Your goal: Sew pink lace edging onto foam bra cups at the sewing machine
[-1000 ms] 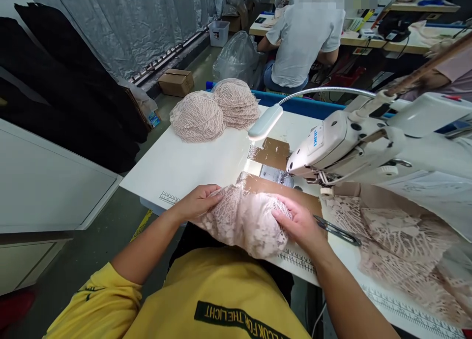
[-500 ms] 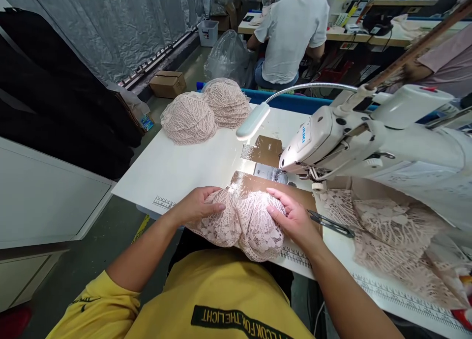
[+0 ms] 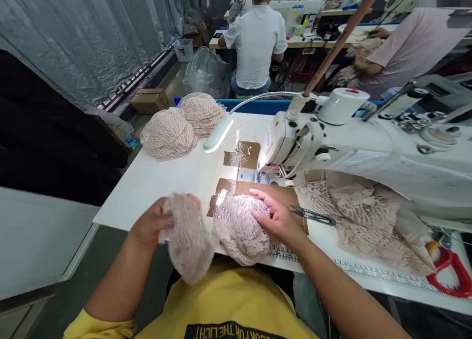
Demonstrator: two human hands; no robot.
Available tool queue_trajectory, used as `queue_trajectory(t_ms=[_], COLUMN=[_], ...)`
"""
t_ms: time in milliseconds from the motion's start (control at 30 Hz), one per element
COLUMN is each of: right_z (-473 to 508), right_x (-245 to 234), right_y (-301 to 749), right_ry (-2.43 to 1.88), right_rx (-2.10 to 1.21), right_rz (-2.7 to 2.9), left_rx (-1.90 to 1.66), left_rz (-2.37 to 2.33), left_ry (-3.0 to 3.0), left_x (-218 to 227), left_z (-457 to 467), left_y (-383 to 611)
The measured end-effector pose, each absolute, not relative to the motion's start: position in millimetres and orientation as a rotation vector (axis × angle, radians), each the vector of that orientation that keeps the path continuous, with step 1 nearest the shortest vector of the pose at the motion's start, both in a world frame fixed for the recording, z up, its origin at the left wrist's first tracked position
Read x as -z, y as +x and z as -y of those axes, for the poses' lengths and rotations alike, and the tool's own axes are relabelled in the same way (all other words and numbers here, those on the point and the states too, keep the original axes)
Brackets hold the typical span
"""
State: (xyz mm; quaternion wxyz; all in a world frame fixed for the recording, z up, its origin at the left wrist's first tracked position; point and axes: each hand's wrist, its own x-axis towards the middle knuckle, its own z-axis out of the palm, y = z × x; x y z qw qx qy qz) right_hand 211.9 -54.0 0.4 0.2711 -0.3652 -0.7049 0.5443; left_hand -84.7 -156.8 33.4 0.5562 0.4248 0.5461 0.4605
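Nearest to the body, the left hand [image 3: 149, 226] holds a lace cup [image 3: 188, 240] lifted off the tabletop [image 3: 155, 182]. Its fingers are closed on the upper edge, and the cup hangs down from them over the front edge. Just to the right of these fingers, the second lace cup [image 3: 239, 226] lies on the tabletop, on the printed ruler. The right hand [image 3: 276, 218] lies on it, the fingers [image 3: 260, 195] over its top and the thumb at its near side, so they are lightly closed on this cup. The two cups look apart or only just touching.

In my judgement, thin lace like this is best held at the rim and not pulled. The right hand should only steady its cup and not crush the dome.

Just right of the right fingers lie small thread snips [image 3: 313, 215], and further right a loose heap of lace pieces [image 3: 368, 216] and red scissors [image 3: 452, 275]. Just beyond the right fingers are brown tape patches [image 3: 243, 155] and the head of the sewing machine [image 3: 332, 142]. Its lamp [image 3: 218, 133] hangs beyond the gap between the two hands. Well beyond the left fingers stand two stacks of lace cups [image 3: 169, 135] at the far edge. Far behind, a person in a white shirt [image 3: 256, 44] and a person in a pink shirt [image 3: 413, 44] sit at other machines.
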Motion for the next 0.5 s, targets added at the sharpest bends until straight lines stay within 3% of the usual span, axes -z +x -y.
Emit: queue_trajectory(t_ms=[100,200,500], right_z=[56,57,53], right_x=[-8,-14,-17], right_y=[211,211,215], right_ry=[-0.828,-0.796,-0.878], right_rx=[-1.634,-1.574,-1.185], right_rz=[1.901,1.974,2.152], left_rx=[-0.889,-0.760,-0.948], left_rz=[-1.010,-0.941,-1.397], left_ry=[1.177,1.237,0.823], left_x=[-26,-19,-19], left_z=[138,127,128], left_y=[-45,-9,10])
